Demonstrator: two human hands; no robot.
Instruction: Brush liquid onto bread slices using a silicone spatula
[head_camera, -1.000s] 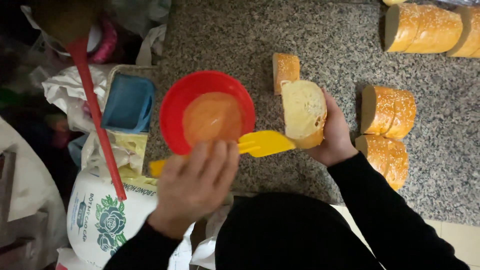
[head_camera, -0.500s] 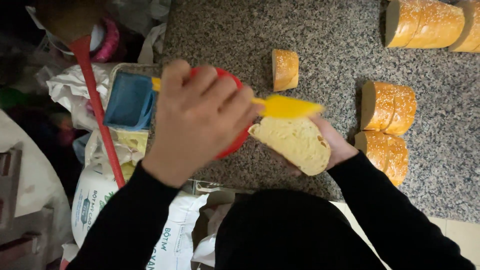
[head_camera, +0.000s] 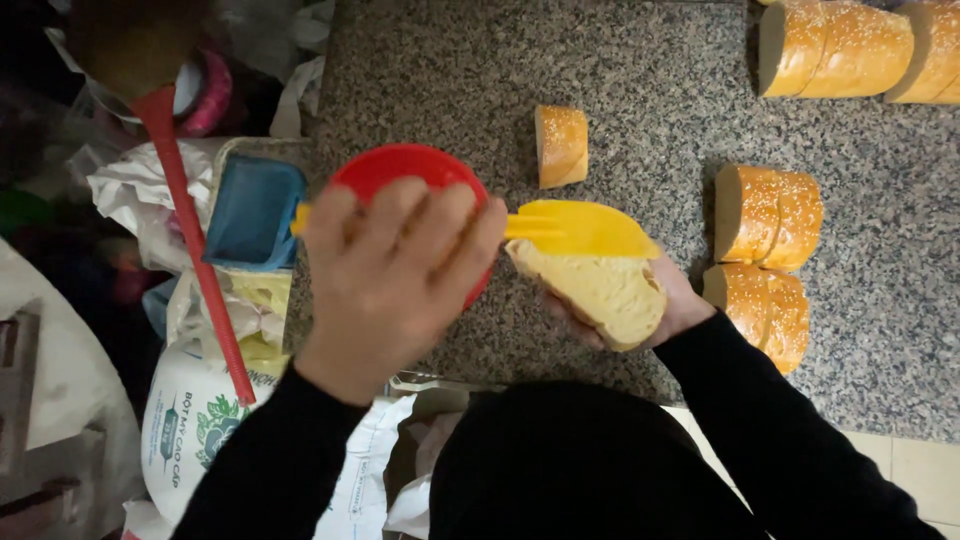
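Note:
My left hand grips a yellow plastic knife and holds its blade flat against the top edge of a cut bread piece. That bread rests in my right hand, cut face turned up toward me. A red bowl stands on the speckled stone counter, mostly hidden behind my left hand. One short bread piece lies beyond the knife.
Sesame-topped bread chunks sit at the right and longer loaves at the far right corner. Left of the counter are a blue tub, a red-handled tool, crumpled bags and a printed white sack.
My left hand rose from below the bowl to over it, carrying the knife onto the bread. My right hand tipped the bread's cut face upward and drew it nearer.

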